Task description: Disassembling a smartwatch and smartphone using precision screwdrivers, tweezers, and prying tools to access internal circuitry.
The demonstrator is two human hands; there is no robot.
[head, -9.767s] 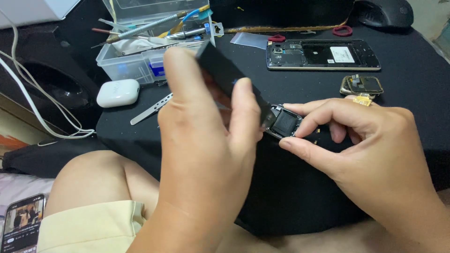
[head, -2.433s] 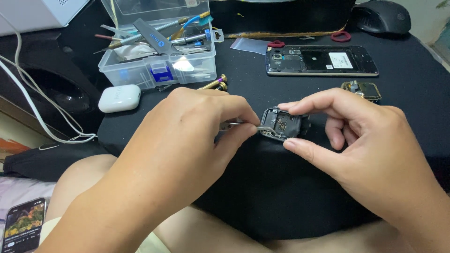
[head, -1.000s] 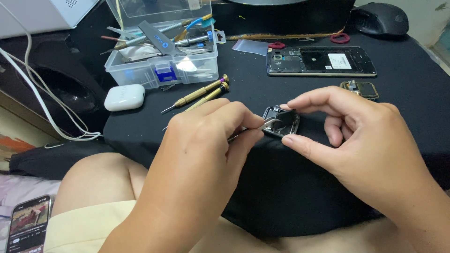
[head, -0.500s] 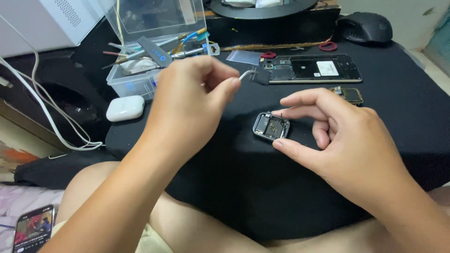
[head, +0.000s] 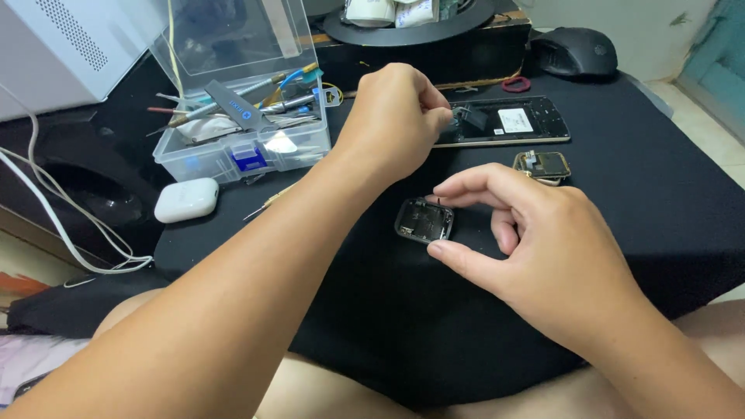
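My right hand [head: 543, 248] pinches a small square metal watch case [head: 424, 220] between thumb and forefinger, holding it just above the black mat [head: 660, 202]. The case is open, with its inner parts showing. My left hand [head: 396, 116] reaches across to the far side of the mat. Its fingertips are pinched together over the left end of an opened phone frame [head: 512, 124]. The thin metal tool it carried a moment ago is hidden in its fingers. A small square module [head: 542, 164] lies between the phone frame and my right hand.
An open clear plastic box of tools [head: 240, 147] stands at the back left, a white earbud case [head: 186, 199] in front of it. A thin screwdriver [head: 268, 203] lies under my left forearm. A black mouse [head: 574, 53] sits at the back right. White cables [head: 46, 209] hang at the left.
My left hand has lifted off the watch case with the thin tool and moved away to the phone frame. My right hand keeps holding the case in place.
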